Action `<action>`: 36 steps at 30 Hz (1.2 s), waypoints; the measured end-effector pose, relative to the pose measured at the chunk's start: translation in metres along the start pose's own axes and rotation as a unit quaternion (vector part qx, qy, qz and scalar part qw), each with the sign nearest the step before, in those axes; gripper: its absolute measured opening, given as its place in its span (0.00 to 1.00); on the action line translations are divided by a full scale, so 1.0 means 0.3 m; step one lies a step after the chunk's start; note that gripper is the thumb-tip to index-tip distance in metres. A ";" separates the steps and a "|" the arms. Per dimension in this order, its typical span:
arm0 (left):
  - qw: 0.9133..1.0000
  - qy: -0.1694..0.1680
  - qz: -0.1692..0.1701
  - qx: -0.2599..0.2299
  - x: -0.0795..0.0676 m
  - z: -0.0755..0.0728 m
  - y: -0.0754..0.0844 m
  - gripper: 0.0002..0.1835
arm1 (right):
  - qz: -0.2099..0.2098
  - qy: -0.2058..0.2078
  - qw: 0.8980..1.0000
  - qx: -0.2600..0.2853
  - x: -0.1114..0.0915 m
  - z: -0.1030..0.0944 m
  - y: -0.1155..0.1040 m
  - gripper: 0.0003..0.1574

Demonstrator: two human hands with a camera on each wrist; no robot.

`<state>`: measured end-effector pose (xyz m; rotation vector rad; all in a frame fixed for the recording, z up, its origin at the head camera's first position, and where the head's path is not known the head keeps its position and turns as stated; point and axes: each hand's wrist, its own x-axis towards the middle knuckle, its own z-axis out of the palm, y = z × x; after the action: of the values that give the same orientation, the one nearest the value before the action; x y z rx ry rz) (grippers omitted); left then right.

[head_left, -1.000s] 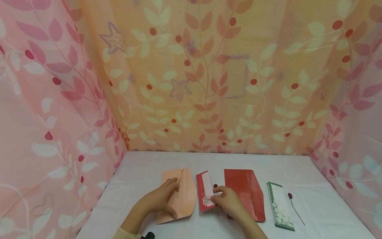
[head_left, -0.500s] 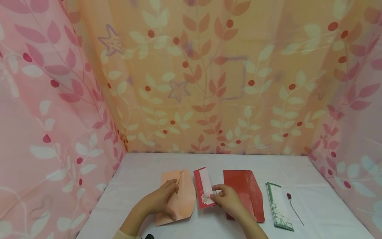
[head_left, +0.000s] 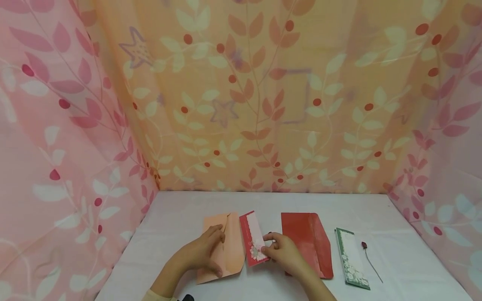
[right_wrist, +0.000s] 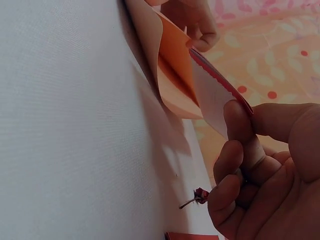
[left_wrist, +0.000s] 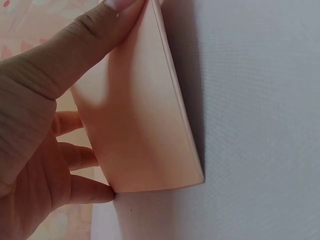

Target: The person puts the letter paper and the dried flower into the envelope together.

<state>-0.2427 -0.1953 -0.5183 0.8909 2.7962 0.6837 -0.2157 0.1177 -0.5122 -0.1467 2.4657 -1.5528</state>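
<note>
My left hand [head_left: 201, 253] grips a peach envelope [head_left: 234, 246], thumb along one edge and fingers at the other, as the left wrist view shows. The envelope's flap is unfolded to the right, and its mouth gapes in the right wrist view. Between thumb and fingers my right hand [head_left: 286, 254] pinches a red card [head_left: 256, 230] with a pale panel and white flowers. The card is tilted, one end right at the envelope's mouth in the right wrist view. Past the right fingers, a small dark red rose [right_wrist: 201, 195] with a thin stem is partly hidden.
A red envelope [head_left: 301, 238] with its flap out lies right of centre. Farther right are a green floral card [head_left: 352, 259] and a second stemmed rose [head_left: 364, 245]. A white cloth covers the table [head_left: 180, 205]; patterned curtains [head_left: 263, 104] enclose its back and sides.
My right hand has moved slightly left with the red card, bringing it closer to the peach envelope. The left hand keeps its hold on the envelope.
</note>
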 end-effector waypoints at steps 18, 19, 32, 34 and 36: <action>1.000 -0.012 -0.010 0.000 -0.004 -0.004 0.032 0.45 | -0.035 -0.024 0.999 -0.019 -0.004 0.047 0.025 0.26; 1.000 -0.009 -0.010 0.003 -0.004 -0.002 0.030 0.45 | -0.037 -0.022 0.999 -0.018 -0.003 0.049 0.023 0.26; 1.000 -0.001 0.001 0.020 -0.008 -0.009 0.031 0.45 | -0.072 0.016 0.996 -0.041 0.010 0.089 0.022 0.24; 1.000 -0.001 0.002 0.018 -0.008 -0.012 0.035 0.45 | -0.069 0.022 0.997 -0.041 0.005 0.091 0.010 0.24; 1.000 -0.002 0.005 0.011 -0.009 -0.015 0.041 0.45 | -0.064 0.028 0.997 -0.043 0.000 0.092 0.005 0.25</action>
<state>-0.2352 -0.1898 -0.5087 0.9093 2.8027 0.6512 -0.2089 0.0941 -0.5249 -0.2838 2.6151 -1.5181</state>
